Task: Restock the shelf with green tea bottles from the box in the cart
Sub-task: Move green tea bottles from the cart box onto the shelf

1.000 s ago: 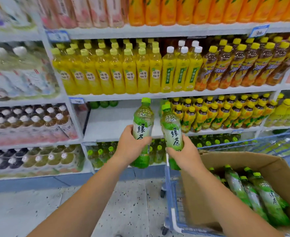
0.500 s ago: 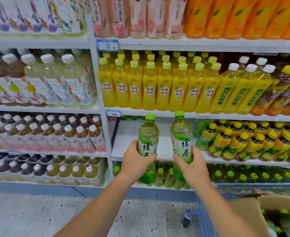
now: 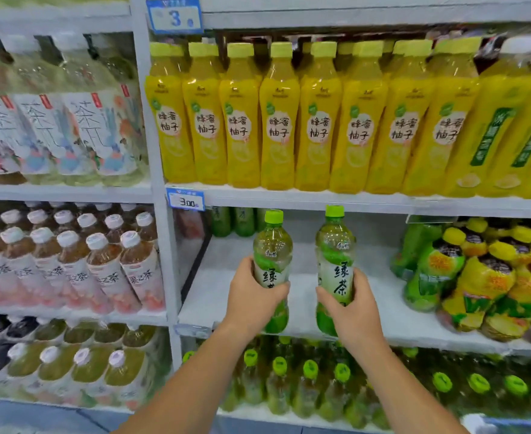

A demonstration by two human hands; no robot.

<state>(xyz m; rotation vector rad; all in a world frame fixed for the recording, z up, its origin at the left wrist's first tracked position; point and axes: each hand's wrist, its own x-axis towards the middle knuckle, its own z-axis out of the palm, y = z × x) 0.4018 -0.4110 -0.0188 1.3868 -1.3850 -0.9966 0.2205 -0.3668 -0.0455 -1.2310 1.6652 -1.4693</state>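
Observation:
My left hand (image 3: 251,297) grips one green tea bottle (image 3: 272,245) around its label, upright, with a lime cap. My right hand (image 3: 353,305) grips a second green tea bottle (image 3: 334,245), also upright. Both bottles are held just in front of the white middle shelf (image 3: 220,277), over its front edge. A few more green tea bottles (image 3: 233,220) stand at the back of that shelf. The box and the cart are out of view.
Yellow honey-citron bottles (image 3: 276,120) fill the shelf above. Green-and-yellow bottles (image 3: 477,270) crowd the right part of the middle shelf. A shelf upright (image 3: 161,195) bounds the bay on the left. Green-capped bottles (image 3: 308,383) stand on the shelf below.
Both hands have carried the bottles forward to the middle shelf, and the view has closed in on it. The cart and box have dropped out of view.

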